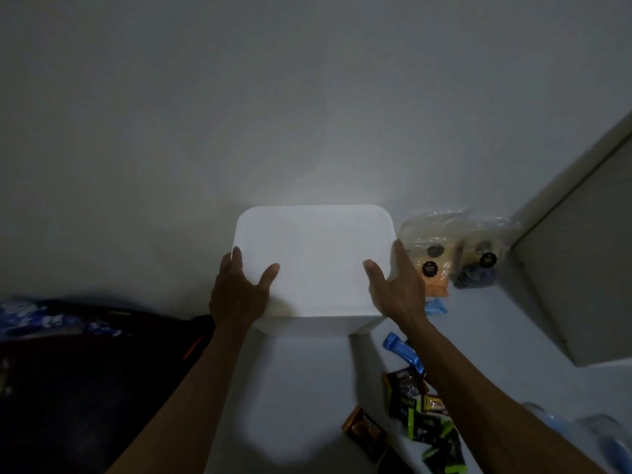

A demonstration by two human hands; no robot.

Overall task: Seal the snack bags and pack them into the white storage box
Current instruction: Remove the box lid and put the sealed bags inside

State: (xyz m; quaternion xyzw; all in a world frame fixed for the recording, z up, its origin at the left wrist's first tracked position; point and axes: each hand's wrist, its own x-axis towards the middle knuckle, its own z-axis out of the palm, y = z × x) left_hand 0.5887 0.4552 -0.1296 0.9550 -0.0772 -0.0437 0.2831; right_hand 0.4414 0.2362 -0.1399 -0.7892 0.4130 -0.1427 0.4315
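The white storage box stands on the pale table against the wall, its flat lid on top. My left hand clasps its left edge, thumb on the lid and fingers down the side. My right hand clasps the right edge the same way. Two clear snack bags stand just right of the box: one with orange contents and one with dark blue contents. Each carries round black labels.
Blue clips and several small dark, green and gold snack packets lie on the table at the front right. A grey cabinet rises at the right. Dark fabric covers the left side.
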